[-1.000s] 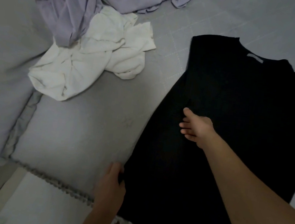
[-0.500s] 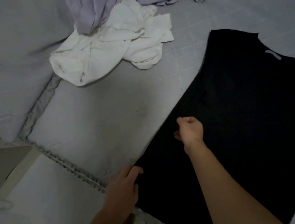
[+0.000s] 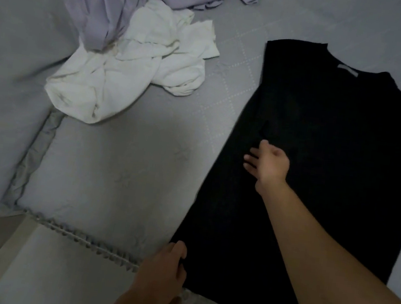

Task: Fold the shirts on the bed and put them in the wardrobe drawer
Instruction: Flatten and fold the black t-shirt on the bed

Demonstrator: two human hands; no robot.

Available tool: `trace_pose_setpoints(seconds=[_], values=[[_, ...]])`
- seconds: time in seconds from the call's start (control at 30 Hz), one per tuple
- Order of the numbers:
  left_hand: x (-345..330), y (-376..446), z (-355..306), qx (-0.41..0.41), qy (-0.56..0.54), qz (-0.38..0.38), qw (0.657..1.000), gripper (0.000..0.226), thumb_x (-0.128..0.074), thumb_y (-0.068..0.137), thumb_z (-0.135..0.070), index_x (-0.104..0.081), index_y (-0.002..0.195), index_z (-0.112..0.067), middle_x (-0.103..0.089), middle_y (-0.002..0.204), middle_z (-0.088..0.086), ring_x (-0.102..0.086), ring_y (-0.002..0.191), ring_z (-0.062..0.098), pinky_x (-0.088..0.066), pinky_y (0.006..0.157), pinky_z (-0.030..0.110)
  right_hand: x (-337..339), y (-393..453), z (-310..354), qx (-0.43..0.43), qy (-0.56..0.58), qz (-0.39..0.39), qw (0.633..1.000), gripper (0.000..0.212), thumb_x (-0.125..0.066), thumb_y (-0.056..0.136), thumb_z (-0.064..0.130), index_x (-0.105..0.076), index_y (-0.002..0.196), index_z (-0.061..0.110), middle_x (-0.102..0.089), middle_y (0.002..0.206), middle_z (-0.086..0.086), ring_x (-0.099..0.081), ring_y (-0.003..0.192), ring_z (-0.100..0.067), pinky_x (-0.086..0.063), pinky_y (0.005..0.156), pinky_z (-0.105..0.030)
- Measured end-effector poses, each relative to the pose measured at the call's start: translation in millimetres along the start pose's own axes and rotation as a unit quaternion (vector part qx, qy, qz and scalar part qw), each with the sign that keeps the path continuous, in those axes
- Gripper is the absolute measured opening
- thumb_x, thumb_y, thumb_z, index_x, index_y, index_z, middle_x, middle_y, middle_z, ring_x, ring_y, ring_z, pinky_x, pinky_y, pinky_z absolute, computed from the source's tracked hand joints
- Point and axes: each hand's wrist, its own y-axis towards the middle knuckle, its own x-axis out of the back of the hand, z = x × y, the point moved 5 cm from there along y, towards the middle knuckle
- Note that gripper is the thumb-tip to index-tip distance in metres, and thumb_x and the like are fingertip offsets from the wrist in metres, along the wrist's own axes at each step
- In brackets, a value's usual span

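Two hands work the black T-shirt [image 3: 333,155] spread flat on the bed [image 3: 121,167]: the left hand [image 3: 164,271] pinches its near hem corner, the right hand [image 3: 267,164] rests open on its left side. Folding has barely begun; next, the left edge likely needs carrying rightward.

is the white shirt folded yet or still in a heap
Still in a heap: the white shirt lies crumpled and twisted on the bed, partly under the purple garment.

Both forearms are bare, with no sleeve reaching into view. The left hand [image 3: 162,271] and the right hand [image 3: 268,164] wear no gloves. Rings or a watch cannot be made out in the dim, blurred view.
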Motion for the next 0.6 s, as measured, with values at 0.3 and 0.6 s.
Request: trace_pose_setpoints(seconds=[0.3, 0.6], values=[[-9.0, 3.8, 3.6, 0.024, 0.000, -0.053, 0.998, 0.016, -0.052, 0.090, -0.034, -0.037, 0.087, -0.032, -0.042, 0.079, -0.015, -0.043, 0.065, 0.004, -0.032, 0.055, 0.019, 25.2, 52.3, 53.4, 0.011, 0.013, -0.129, 0.992, 0.012, -0.069, 0.089, 0.020, -0.060, 0.080, 0.020, -0.066, 0.082, -0.003, -0.065, 0.064, -0.011, -0.053, 0.049, -0.021], [-10.5, 4.3, 2.0, 0.040, 0.004, -0.065, 0.997, 0.026, -0.052, 0.094, -0.052, -0.040, 0.085, -0.031, -0.044, 0.077, -0.013, -0.044, 0.064, 0.001, -0.033, 0.053, 0.016, 51.2, 44.6, 22.0, -0.052, -0.031, -0.033, 0.998, 0.018, -0.059, 0.096, 0.019, -0.062, 0.108, 0.006, -0.069, 0.105, -0.012, -0.070, 0.077, -0.018, -0.059, 0.060, -0.028]])
